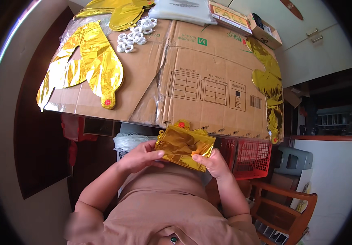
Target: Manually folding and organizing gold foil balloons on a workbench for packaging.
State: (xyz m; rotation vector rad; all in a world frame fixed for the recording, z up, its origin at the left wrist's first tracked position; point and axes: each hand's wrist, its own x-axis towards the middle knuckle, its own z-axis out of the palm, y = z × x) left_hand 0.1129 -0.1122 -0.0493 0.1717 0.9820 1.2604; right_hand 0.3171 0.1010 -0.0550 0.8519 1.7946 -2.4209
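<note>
A gold foil balloon (184,143), folded flat into a small packet, is held in front of my body just off the table's near edge. My left hand (141,157) is closed on its left side, thumb on top and fingers partly under it. On the right side my right hand (213,163) pinches the lower corner, the thumb lying across the foil. A tab with a red spot sticks up from the packet's far edge. Flat on the cardboard at the left lies an unfolded gold foil balloon (102,61); another gold foil balloon (267,77) lies along the right edge.
Flattened cardboard (143,81) covers the table. Several white cord coils (131,38), more gold foil (123,14), clear plastic bags (182,11) and a small open box (264,32) sit along its far side. A red crate (252,157) and wooden chair (284,210) stand right.
</note>
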